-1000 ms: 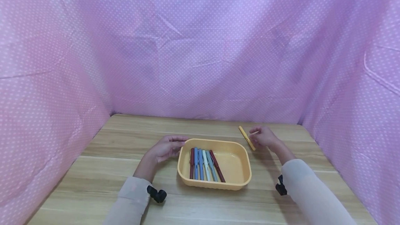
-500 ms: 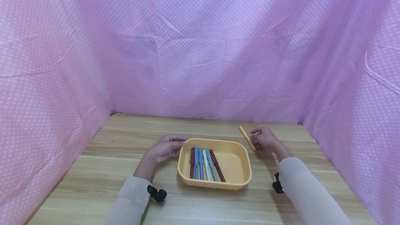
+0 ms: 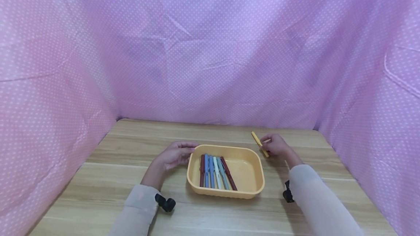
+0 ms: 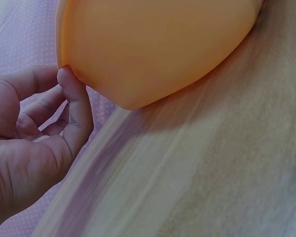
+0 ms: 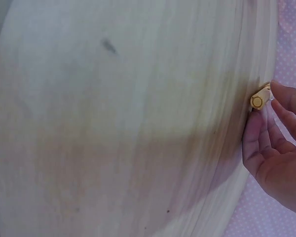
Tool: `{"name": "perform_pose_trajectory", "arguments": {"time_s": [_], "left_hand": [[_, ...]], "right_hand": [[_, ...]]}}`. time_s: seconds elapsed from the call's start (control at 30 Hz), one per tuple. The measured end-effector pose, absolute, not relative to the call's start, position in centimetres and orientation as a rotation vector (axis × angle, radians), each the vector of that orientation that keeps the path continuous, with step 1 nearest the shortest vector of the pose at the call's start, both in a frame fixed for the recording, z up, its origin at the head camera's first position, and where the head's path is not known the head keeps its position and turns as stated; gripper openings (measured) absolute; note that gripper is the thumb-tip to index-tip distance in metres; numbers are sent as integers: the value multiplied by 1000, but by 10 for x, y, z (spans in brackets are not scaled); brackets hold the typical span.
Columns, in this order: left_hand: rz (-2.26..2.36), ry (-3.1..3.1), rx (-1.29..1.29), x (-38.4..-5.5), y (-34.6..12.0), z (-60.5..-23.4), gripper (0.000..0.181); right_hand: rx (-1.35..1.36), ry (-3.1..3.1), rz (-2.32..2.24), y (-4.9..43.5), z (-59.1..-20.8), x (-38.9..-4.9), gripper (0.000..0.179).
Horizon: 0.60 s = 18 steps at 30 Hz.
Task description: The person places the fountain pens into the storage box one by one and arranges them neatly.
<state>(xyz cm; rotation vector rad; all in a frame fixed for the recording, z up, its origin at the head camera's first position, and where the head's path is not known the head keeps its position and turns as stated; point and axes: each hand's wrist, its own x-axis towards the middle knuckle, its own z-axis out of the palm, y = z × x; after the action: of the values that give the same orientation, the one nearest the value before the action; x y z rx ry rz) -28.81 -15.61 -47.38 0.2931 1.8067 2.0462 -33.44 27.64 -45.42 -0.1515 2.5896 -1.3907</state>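
Note:
My left hand [image 3: 177, 155] pinches the left rim of a yellow plastic box [image 3: 249, 176] between thumb and finger, plain in the left wrist view, where the box [image 4: 153, 49] shows its outer wall. Inside it, capped pens lie side by side toward the left: a dark red pen [image 3: 202, 172], two blue pens, a white pen [image 3: 216, 172], a grey-blue pen [image 3: 222, 173] and another dark red pen [image 3: 229, 174], slanted. Beyond the box's right corner, my right hand [image 3: 276, 145] pinches a yellow pen [image 3: 256, 138] at the table. The right wrist view shows that pen's end [image 5: 257, 102] between the fingertips.
A wood-grain table [image 3: 131, 141] carries everything. Pink dotted cloth [image 3: 210, 65] hangs behind it and along both sides. Small black devices [image 3: 165, 203] are strapped at both wrists.
My right hand has moved slightly left and its fingers have closed onto the yellow pen, which has barely shifted. The left hand and the box stay practically in place.

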Motion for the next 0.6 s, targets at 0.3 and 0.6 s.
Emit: {"name": "perform_pose_trajectory", "arguments": {"time_s": [0.3, 0.6], "left_hand": [[2060, 1791, 268, -290, -155, -475, 35], [2043, 1809, 279, -291, -156, -478, 36]], "right_hand": [[-103, 2718, -1258, 272, -459, -338, 39], [-69, 2762, -1199, 271, -459, -337, 34]]}}
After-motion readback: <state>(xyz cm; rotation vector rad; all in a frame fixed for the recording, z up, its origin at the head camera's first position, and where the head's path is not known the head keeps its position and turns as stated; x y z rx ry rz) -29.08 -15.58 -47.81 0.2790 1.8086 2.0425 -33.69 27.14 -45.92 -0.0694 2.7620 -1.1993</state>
